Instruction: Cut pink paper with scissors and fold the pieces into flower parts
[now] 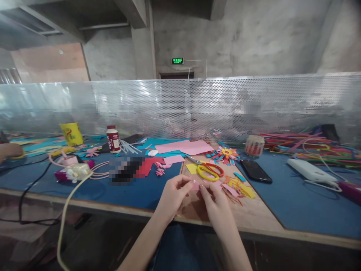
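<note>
Between the fingertips of both hands is a small piece of pink paper (195,186), held just above the wooden board at the table's front. My left hand (175,194) pinches it from one side. From the other side my right hand (213,195) grips it with thumb and fingers closed. Right behind the hands lie scissors (210,171) with yellow and red handles. Cut scraps of yellow, pink and orange paper (238,187) are scattered beside my right hand. A multicoloured paper flower (225,153) lies further back.
A phone (256,171) and a white power strip (311,174) lie to the right, near a jar (254,146). Leftward stand a red bottle (113,139) and a yellow container (71,134), with cables around. Another person's hand (11,151) shows at far left. A perforated metal screen (239,105) stands behind.
</note>
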`<action>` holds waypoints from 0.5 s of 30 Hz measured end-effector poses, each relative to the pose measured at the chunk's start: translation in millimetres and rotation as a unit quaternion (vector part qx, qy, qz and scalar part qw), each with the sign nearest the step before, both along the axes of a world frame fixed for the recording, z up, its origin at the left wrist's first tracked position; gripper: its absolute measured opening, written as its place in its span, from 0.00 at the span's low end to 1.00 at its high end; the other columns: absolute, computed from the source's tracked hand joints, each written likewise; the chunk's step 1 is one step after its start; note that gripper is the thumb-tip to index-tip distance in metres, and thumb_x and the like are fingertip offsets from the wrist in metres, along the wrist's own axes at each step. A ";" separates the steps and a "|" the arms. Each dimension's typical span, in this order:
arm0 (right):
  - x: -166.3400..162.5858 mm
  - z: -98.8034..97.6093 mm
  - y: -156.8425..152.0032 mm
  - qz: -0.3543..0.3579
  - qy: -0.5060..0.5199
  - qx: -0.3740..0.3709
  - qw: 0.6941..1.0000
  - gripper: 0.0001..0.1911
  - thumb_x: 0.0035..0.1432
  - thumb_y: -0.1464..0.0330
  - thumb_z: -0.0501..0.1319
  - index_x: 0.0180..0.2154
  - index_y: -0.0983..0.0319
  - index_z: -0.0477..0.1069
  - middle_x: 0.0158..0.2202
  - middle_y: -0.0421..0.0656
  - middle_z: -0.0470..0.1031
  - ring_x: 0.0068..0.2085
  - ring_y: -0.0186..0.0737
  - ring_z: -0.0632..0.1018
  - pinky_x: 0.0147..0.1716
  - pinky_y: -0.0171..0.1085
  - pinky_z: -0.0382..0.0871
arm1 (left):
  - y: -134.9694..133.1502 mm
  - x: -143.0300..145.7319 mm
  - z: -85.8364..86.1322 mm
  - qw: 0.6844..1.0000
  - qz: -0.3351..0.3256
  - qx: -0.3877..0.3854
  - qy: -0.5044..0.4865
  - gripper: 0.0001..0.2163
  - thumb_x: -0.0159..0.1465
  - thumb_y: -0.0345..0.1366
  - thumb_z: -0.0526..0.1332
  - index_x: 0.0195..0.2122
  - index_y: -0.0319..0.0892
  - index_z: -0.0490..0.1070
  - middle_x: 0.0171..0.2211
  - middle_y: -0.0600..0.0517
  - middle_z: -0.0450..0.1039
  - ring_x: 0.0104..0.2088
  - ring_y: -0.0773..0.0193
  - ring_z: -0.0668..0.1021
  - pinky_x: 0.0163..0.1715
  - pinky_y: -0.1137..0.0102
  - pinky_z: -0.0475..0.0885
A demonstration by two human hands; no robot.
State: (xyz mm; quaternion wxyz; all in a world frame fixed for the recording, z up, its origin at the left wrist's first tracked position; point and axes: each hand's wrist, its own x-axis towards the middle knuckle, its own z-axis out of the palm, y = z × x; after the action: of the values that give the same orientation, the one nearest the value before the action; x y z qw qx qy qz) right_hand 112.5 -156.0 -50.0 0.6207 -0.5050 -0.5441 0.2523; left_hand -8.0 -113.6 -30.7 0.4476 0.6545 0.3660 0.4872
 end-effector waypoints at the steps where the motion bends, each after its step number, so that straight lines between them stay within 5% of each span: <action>1: 0.2 -0.5 0.5 -0.007 0.013 0.003 1.000 0.15 0.56 0.58 0.54 0.31 0.63 0.69 0.28 0.43 0.72 0.30 0.39 0.73 0.30 0.35 0.66 | 0.2 0.1 0.0 1.000 -0.001 -0.001 0.003 0.10 0.56 0.40 0.59 0.30 0.38 0.71 0.27 0.53 0.71 0.27 0.69 0.69 0.27 0.76 0.65; 10: -0.4 -0.8 -1.3 -0.102 0.020 0.065 0.992 0.13 0.54 0.60 0.57 0.34 0.61 0.74 0.39 0.46 0.72 0.37 0.40 0.75 0.35 0.37 0.72 | -0.3 2.0 1.8 0.998 -0.020 -0.034 -0.039 0.13 0.59 0.43 0.55 0.32 0.38 0.72 0.29 0.50 0.73 0.31 0.67 0.73 0.25 0.77 0.64; 15: -5.5 -1.5 -2.8 -0.079 -0.046 0.114 0.989 0.09 0.54 0.66 0.58 0.35 0.60 0.75 0.38 0.46 0.71 0.37 0.39 0.75 0.30 0.33 0.73 | -1.5 1.8 1.4 0.992 -0.069 -0.070 -0.082 0.14 0.59 0.43 0.56 0.37 0.37 0.71 0.34 0.46 0.74 0.30 0.65 0.75 0.29 0.72 0.69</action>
State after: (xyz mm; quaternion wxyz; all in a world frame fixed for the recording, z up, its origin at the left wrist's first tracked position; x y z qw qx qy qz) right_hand 107.0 -158.8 -51.5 0.6665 -0.4834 -0.5557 0.1155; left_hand -6.2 -115.1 -29.3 0.5540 0.6027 0.3150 0.4803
